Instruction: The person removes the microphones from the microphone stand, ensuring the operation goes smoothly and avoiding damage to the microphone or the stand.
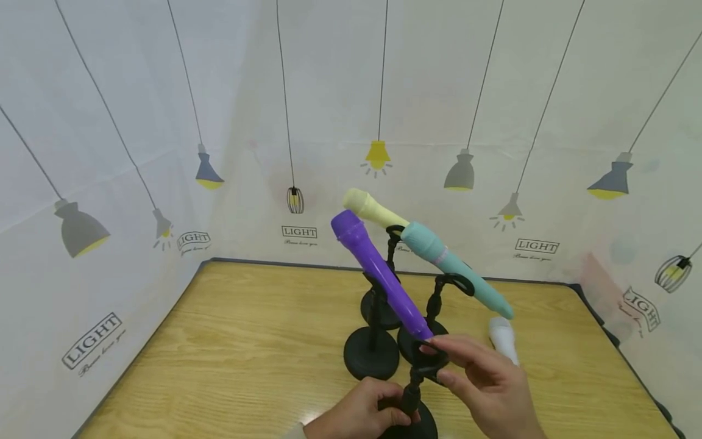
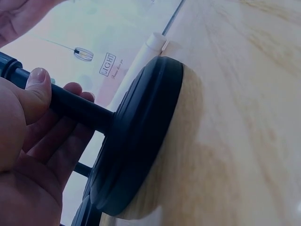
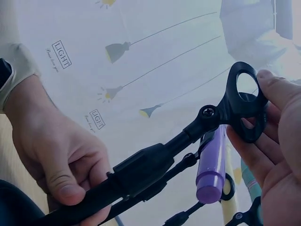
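My left hand (image 1: 364, 410) grips the pole of the nearest black microphone stand (image 2: 80, 107) just above its round base (image 2: 141, 136). With thumb and fingers, my right hand (image 1: 493, 387) holds the empty ring-shaped clip (image 3: 244, 101) at the top of the same stand. Just behind, a purple microphone (image 1: 384, 277) rests tilted in a second stand. A teal microphone (image 1: 455, 265) and a pale yellow microphone (image 1: 375, 208) lie slanted in two further stands. Part of the near base is hidden by my left hand in the head view.
A white microphone (image 1: 503, 338) lies on the wooden table (image 1: 247, 341), right of the stands and partly behind my right hand. The other bases (image 1: 372, 353) stand close together. A lamp-printed sheet (image 1: 329, 122) encloses the back and sides.
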Motion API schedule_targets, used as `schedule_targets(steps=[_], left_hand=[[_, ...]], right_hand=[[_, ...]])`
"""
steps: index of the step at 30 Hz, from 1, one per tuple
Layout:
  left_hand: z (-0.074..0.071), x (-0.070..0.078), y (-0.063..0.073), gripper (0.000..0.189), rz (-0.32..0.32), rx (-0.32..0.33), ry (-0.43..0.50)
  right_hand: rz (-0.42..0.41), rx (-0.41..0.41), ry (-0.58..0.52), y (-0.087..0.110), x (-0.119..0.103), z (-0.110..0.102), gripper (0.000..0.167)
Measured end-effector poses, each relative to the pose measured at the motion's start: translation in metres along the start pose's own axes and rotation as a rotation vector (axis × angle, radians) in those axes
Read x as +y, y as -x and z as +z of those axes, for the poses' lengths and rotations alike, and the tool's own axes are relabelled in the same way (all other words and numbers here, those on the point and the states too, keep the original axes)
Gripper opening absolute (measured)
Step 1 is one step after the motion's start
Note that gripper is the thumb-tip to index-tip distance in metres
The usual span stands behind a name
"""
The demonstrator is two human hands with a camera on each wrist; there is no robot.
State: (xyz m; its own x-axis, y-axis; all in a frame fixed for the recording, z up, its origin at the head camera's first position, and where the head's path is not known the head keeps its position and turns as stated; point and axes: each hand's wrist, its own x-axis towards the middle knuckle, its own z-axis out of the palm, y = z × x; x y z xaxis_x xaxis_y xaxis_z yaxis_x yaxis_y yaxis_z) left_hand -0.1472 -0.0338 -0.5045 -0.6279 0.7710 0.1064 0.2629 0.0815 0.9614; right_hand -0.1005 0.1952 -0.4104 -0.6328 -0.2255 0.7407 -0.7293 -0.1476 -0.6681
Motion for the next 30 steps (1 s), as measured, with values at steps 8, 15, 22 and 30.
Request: schedule_targets(steps=[8, 15, 22, 30], left_hand=[[0.0, 0.001, 0.0, 0.016, -0.007, 0.003, -0.004], [0.0, -0.001, 0.002, 0.018, -0.026, -0.006, 0.045], [-0.003, -0.006, 0.006, 0.02, -0.011, -0.026, 0.053], [-0.019, -0.006, 0.02, 0.016, -0.12, -0.027, 0.076]], right_hand=[[0.074, 0.038, 0.054, 0.012, 0.004, 0.004, 0.044], [0.111, 0.041, 0.054, 0.015, 0.005, 0.005, 0.043], [0.16, 0.02, 0.051, 0.014, 0.005, 0.004, 0.041], [0.255, 0.038, 0.155, 0.016, 0.005, 0.006, 0.035]])
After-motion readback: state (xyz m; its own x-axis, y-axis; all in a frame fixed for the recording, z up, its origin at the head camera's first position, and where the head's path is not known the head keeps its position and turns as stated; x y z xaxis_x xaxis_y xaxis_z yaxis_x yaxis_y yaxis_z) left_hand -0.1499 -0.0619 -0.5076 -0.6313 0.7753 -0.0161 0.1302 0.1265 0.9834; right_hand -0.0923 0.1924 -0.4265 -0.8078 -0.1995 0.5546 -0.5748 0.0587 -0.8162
